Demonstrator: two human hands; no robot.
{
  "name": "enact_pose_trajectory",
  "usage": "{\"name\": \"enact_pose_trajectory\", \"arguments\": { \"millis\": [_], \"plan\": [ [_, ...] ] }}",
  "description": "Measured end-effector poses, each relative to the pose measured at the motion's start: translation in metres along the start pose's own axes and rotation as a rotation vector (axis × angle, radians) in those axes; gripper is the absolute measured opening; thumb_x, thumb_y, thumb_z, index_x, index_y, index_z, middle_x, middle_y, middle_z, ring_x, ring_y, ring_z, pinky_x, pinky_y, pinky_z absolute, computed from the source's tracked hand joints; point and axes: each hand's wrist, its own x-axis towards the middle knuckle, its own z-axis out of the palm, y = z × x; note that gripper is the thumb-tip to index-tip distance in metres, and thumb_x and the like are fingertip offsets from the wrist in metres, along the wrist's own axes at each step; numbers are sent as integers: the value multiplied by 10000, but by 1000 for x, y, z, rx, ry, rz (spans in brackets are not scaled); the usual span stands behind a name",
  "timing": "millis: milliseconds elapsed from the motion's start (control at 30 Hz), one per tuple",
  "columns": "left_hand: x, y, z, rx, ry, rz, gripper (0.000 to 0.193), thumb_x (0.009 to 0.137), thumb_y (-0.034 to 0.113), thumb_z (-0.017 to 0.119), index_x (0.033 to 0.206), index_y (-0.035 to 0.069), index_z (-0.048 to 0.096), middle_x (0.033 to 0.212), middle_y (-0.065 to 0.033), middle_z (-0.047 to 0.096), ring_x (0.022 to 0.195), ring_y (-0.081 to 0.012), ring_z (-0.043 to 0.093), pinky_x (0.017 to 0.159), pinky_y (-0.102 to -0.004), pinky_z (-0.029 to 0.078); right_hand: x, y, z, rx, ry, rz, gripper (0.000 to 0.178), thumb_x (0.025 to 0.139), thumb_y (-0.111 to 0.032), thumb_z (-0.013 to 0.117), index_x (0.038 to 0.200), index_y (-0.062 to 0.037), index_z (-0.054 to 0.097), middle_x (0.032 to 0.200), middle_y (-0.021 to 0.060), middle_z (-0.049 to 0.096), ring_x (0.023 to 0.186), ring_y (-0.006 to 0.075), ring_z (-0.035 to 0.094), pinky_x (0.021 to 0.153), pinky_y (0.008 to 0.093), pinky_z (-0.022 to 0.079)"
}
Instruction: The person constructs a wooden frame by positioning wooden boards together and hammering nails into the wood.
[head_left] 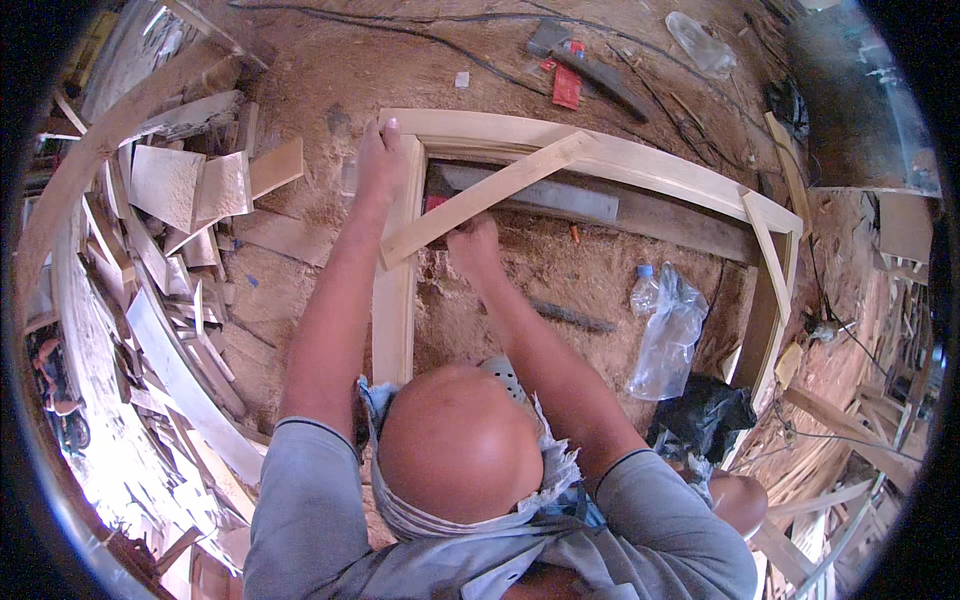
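A pale wooden frame [480, 127] lies in front of me, with a diagonal brace [490, 197] across its near-left corner and a shorter brace [768, 255] at its right corner. My left hand [378, 165] is closed round the frame's upper-left corner, thumb on top. Inside the frame, just below the diagonal brace, my right hand [473, 247] is closed with fingers curled. Its fingertips are partly hidden, and I cannot make out what they grip. A small red thing [435, 202] shows beside the brace near that hand.
Wood offcuts [190, 190] pile up at the left. Inside the frame lie a dark timber [690, 225], a clear bottle [645, 290], a plastic bag [668, 340] and a black bag [705, 415]. Cables [420, 40] and a red packet [566, 87] lie on the ground beyond.
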Motion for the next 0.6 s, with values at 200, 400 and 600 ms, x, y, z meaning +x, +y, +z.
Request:
{"name": "enact_pose_trajectory", "arguments": {
  "millis": [200,400,600],
  "plan": [
    [-6,3,-11,-10,-49,-47,685,1140,450,433,1525,-117,422,1507,-376,523,1433,-499,498,1195,-522,403,13,-35,-1,16,-98,-141,193,953,-148,827,1021,15,749,837,65,756,745,159,676,703,345,560],
    [-5,11,6,40,-43,-28,714,1142,460,421,1545,-130,401,1542,-382,487,1473,-506,452,1235,-507,367,24,-19,-6,50,33,-154,279,954,-232,850,982,18,732,782,50,721,715,137,650,658,340,543],
    [-3,9,0,13,-36,-13,729,1139,476,422,1533,-137,422,1546,-382,484,1465,-501,463,1242,-511,357,24,-20,-6,-28,-21,-141,280,956,-237,848,983,12,723,783,48,719,710,149,644,662,350,545]
  ]
}}
